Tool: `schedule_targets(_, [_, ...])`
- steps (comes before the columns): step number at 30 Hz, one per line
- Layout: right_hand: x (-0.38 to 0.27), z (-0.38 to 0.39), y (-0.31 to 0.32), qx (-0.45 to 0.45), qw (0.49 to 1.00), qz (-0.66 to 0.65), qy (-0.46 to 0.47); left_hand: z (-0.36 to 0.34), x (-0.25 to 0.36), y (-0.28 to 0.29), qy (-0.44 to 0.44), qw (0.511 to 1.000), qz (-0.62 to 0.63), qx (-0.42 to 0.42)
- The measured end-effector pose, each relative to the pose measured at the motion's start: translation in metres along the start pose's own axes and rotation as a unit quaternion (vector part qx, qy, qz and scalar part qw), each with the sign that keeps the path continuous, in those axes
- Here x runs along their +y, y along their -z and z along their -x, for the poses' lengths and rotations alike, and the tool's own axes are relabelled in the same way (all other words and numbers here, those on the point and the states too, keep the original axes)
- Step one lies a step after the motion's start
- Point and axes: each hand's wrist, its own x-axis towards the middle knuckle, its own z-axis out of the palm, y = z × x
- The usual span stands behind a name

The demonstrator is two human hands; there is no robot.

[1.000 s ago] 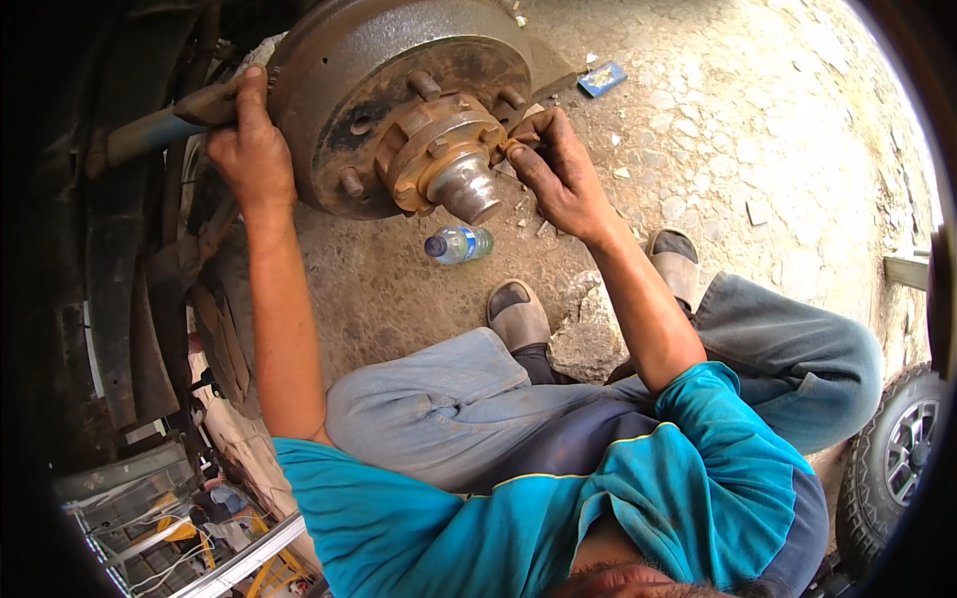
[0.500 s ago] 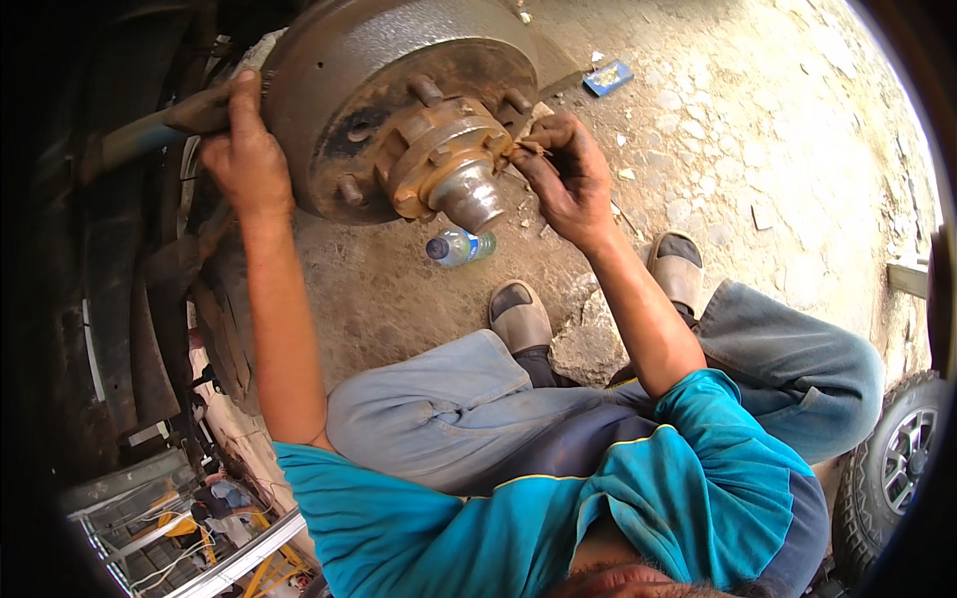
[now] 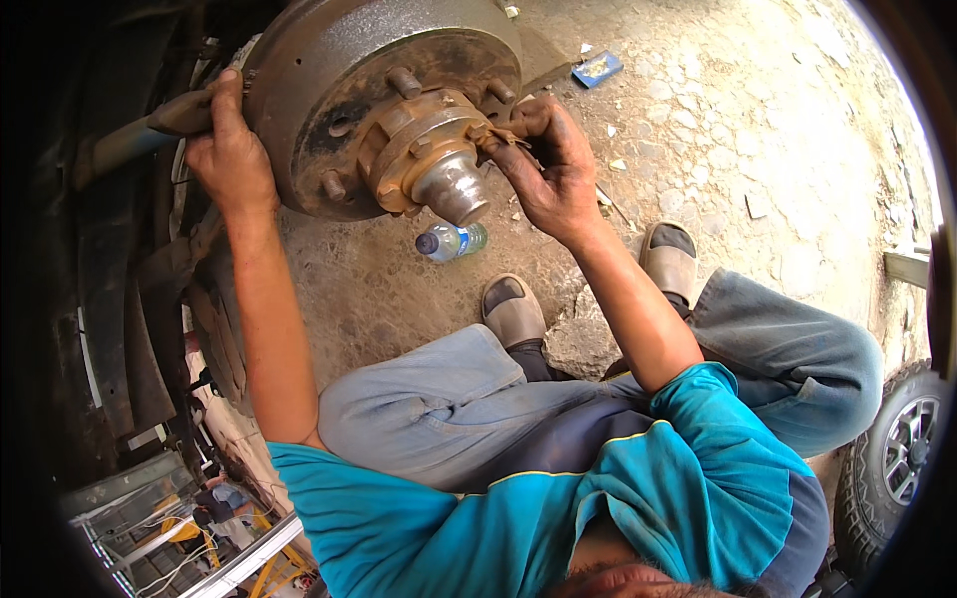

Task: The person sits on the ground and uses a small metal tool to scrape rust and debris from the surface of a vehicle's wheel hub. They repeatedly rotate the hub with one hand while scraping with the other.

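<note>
A rusty brake drum point(image 3: 419, 40) with wheel studs hangs in front of me at the top. From its middle sticks out a brown hub point(image 3: 404, 149), ending in a shiny silver cap point(image 3: 454, 189). My left hand point(image 3: 234, 164) grips the drum's left rear edge, thumb up; its other fingers are mostly hidden. On the hub's right side, the fingers of my right hand point(image 3: 553, 174) are closed in a pinch. Between them shows a small, ragged brown piece point(image 3: 511, 137), touching the hub's flange beside a bolt; its kind cannot be made out.
A plastic bottle point(image 3: 454, 241) lies on the ground below the hub. A blue box point(image 3: 597, 70) lies farther off to the right. A rock point(image 3: 583, 339) sits between my feet. Dark vehicle parts point(image 3: 110, 249) fill the left side, and a tyre point(image 3: 887, 468) stands at lower right.
The drum, the hub and both my hands appear slightly farther left in the view, and so does the ground. The hold of each hand looks the same.
</note>
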Motion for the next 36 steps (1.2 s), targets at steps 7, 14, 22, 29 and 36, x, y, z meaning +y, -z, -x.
schedule_targets(7, [-0.007,-0.004,-0.006,0.018,0.999,-0.039,-0.008,0.000,0.005,-0.001,-0.027,0.999,-0.036,0.004])
schedule_targets(14, [0.001,-0.005,-0.009,0.039,0.997,-0.033,0.051,-0.007,-0.002,0.001,-0.069,0.996,-0.055,0.004])
schedule_targets(22, [0.002,0.012,-0.016,0.087,0.995,-0.042,0.004,-0.004,-0.001,0.000,-0.047,0.997,-0.064,0.009])
schedule_targets(29, [0.012,0.013,-0.014,0.084,0.996,0.002,0.042,-0.006,0.004,-0.004,-0.059,0.996,-0.071,0.013])
schedule_targets(36, [-0.005,0.010,-0.018,0.094,0.995,-0.015,-0.001,-0.002,-0.001,0.000,-0.051,0.998,-0.048,0.005])
